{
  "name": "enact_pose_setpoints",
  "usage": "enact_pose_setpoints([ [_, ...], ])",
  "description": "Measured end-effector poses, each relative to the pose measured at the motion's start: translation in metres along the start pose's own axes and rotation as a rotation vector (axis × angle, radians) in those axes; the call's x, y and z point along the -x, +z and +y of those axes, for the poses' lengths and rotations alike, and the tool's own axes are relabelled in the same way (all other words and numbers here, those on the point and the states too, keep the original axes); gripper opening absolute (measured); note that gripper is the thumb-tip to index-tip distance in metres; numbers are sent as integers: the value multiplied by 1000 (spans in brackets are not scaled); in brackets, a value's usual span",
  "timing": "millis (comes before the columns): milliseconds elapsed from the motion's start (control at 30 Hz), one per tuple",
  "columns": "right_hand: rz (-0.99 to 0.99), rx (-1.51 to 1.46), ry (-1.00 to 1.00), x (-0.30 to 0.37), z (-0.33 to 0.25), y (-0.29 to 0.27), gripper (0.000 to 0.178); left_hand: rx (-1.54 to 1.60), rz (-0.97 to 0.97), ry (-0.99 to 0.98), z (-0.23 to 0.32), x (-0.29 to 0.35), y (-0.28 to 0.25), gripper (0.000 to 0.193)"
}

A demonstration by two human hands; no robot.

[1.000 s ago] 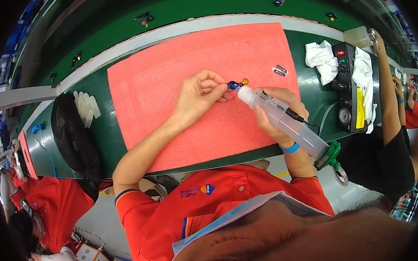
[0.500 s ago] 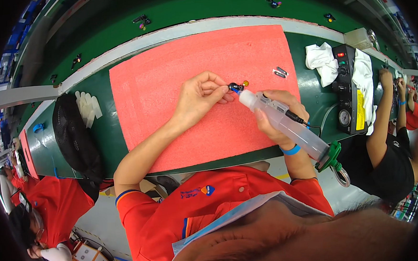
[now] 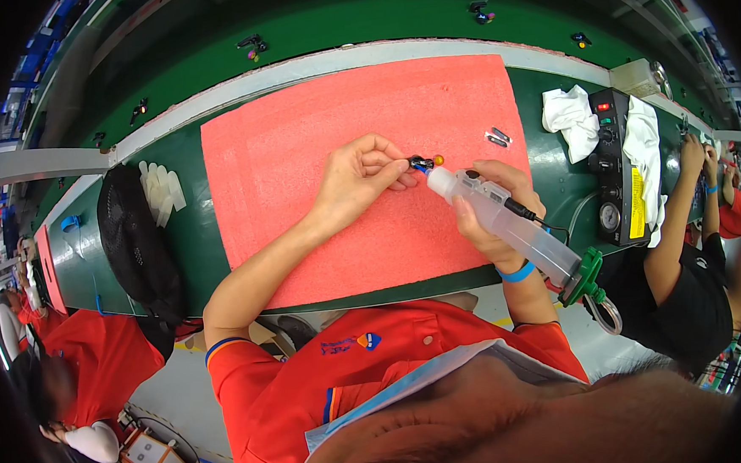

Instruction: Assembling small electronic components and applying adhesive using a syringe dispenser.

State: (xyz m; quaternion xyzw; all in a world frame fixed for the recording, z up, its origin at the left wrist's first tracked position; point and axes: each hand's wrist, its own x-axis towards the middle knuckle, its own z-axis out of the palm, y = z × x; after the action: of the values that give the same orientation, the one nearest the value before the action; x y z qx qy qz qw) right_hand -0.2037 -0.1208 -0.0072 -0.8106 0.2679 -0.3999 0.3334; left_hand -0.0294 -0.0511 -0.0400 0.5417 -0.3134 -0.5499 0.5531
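My left hand (image 3: 363,177) pinches a small black part (image 3: 420,162) between thumb and fingers, above a pink foam mat (image 3: 297,134). A round yellow-orange piece (image 3: 439,160) shows at the part's right end. My right hand (image 3: 498,211) is wrapped round a translucent dispensing syringe (image 3: 524,237), slanted with its white front end up and left. The syringe's blue tip meets or nearly touches the black part; contact cannot be made out. A green cap (image 3: 583,276) with a hose closes its rear end. Two small dark pieces (image 3: 497,137) lie on the mat's right side.
Right of the mat stands a black dispenser controller (image 3: 617,165) with a gauge, white cloths (image 3: 570,117) beside it. At left lie a black mesh bag (image 3: 133,237) and pale finger cots (image 3: 162,189). A green conveyor (image 3: 358,20) carries several small parts. Co-workers sit on both sides.
Both hands keep their grips on the part and the syringe, nearly still. The whole view has shifted slightly, and the parts on the conveyor have moved a little to the left.
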Motion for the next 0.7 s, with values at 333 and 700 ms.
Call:
enact_pose_setpoints([
  [333,3,-102,44,3,0,-7,39,47,5,-10,2,0,0,6],
  [700,170,-243,-151,8,14,-7,40,87,-149,-73,11,-1,-12,14],
])
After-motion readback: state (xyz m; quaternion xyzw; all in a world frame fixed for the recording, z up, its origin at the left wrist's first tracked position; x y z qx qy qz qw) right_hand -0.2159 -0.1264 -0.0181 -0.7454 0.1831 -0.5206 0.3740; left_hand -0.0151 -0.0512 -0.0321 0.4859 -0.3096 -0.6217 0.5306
